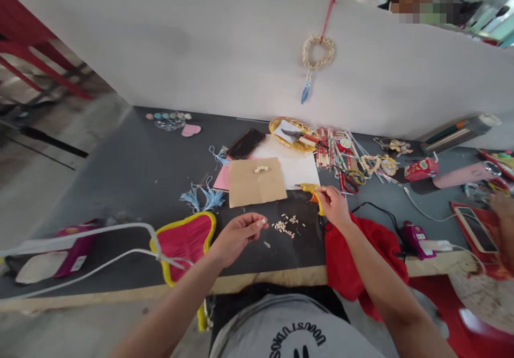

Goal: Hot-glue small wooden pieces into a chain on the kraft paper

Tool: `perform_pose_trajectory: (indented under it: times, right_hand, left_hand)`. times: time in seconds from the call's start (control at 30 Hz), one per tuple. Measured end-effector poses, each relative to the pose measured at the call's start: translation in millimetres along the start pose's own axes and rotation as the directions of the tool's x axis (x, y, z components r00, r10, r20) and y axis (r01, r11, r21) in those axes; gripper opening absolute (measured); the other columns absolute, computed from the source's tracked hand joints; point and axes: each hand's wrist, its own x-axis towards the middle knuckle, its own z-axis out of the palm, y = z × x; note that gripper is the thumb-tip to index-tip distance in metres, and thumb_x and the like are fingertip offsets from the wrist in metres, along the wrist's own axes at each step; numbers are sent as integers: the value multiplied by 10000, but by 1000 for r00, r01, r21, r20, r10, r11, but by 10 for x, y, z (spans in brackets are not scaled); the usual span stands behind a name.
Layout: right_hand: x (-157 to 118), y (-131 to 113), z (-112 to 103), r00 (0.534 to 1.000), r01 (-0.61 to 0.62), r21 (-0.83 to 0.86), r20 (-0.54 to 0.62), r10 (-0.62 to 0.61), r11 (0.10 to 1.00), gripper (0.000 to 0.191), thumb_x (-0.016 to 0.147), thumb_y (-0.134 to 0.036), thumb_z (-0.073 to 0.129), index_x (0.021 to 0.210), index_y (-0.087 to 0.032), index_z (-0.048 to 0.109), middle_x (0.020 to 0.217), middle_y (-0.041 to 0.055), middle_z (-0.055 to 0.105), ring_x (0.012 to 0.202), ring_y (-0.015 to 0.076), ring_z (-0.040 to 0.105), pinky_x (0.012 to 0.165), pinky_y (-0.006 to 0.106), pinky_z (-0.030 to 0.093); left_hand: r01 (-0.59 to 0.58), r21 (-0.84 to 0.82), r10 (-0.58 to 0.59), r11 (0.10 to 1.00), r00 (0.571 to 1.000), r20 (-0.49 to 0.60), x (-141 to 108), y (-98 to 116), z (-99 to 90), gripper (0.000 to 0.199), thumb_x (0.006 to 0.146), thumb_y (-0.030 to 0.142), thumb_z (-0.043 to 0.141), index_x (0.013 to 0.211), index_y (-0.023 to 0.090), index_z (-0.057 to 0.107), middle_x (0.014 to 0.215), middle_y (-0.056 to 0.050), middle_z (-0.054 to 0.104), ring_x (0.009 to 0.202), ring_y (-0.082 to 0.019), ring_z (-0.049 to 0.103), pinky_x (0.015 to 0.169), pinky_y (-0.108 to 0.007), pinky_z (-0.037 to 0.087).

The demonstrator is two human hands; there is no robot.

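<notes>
My left hand (239, 236) is closed in a pinch on a small pale piece (264, 221), held low over the dark table. My right hand (334, 206) is wrapped round a yellow glue gun (312, 191), its nozzle pointing left toward the paper. Between my hands lies a scatter of small cream pieces (284, 226). Just beyond them is a brown sheet of cardboard or paper (257, 189), with a short curved row of cream pieces (261, 169) on it. White paper (301, 169) and pink paper (221, 179) show from underneath the brown sheet.
Behind the sheet are a phone (246, 143) and a yellow basket (277, 125) holding pliers. Blue tassels (203, 197) lie left. A red cloth (361, 261) hangs over the front edge under my right arm. At right stand a pink bottle (461, 176) and another person's hand (501, 208).
</notes>
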Motion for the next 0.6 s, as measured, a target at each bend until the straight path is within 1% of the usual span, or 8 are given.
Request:
perform_pose_trajectory:
  times: [0.1,0.2,0.23,0.3,0.37,0.47,0.6]
  right_hand:
    - [17,37,-38,999,45,2,-19,-45,999,192,931,-313,456,932,-195,608,947,88,675,904,196,639,798,313,519]
    - [-40,121,-138,998,52,-16,-42,-53,999,213,943,-319,418,974,-191,586,999,100,657,897,191,634,791,312,516]
    - [-70,160,-175,998,50,-26,-42,-51,998,216,942,-319,410,979,-189,578,1005,104,655,891,192,633,784,314,516]
    - [-133,245,-235,999,41,-49,-27,-42,998,207,926,-323,423,989,-183,561,982,105,657,855,195,635,755,316,517]
    - [-195,321,-257,1000,21,-78,9,-20,997,207,892,-342,482,1006,-181,543,954,95,663,781,192,636,712,314,514]
    - [-276,378,-212,996,-29,-127,84,40,991,262,827,-387,584,994,-195,522,909,62,674,685,180,629,655,299,492]
    - [-310,348,-77,978,-117,-187,147,145,975,280,810,-438,609,942,-218,496,837,24,673,683,187,641,608,268,436]
  left_hand:
    - [-25,53,25,998,1000,-1,52,-55,42,299,653,382,807,804,153,689,761,-8,666,564,-64,466,568,-204,354]
    - [-60,97,61,993,998,-11,29,-117,115,293,663,387,800,807,156,689,764,-8,663,573,-68,459,576,-206,355]
    - [-59,116,59,991,998,7,9,-140,142,287,679,389,789,812,155,689,776,-12,664,581,-69,461,583,-208,361]
    - [-70,144,67,987,997,27,-29,-195,198,285,700,396,774,821,152,689,791,-19,664,598,-74,468,594,-211,370]
    - [-92,153,89,984,996,24,-44,-260,260,289,704,401,771,825,153,687,789,-18,659,603,-77,471,598,-213,375]
    - [-111,161,107,981,994,28,-22,-367,358,287,713,405,763,821,154,674,786,-13,653,594,-75,465,590,-215,369]
    - [-107,240,87,965,992,92,-34,-471,462,279,740,399,744,841,150,674,806,-27,665,606,-78,465,597,-220,363]
